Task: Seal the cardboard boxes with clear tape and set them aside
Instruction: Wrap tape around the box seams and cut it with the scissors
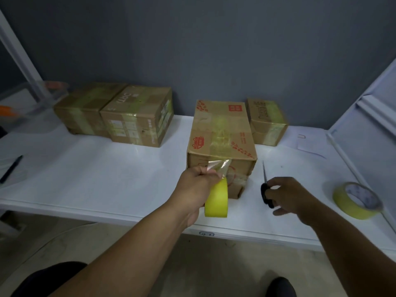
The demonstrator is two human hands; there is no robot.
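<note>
The left arm reaches forward over the desk [107,168] edge, and the left hand [198,185] grips a yellow tape roll [216,200] held on edge against the near face of the printed box [221,142], its fingers also pinching a crumpled strip of clear tape [217,166] that runs up to the box's top front edge. This box stands near the desk's middle, its long axis running away from the person toward the grey wall, with tape laid along that axis on top. To the right of the box, the right hand [287,195] curls its fingers around the black handles of scissors [265,185], whose blades point away toward the wall. Further right of the box lies a second tape roll [356,200]. Behind the box sits a smaller box [267,122]; two taped boxes [115,114] stand to its left.
</note>
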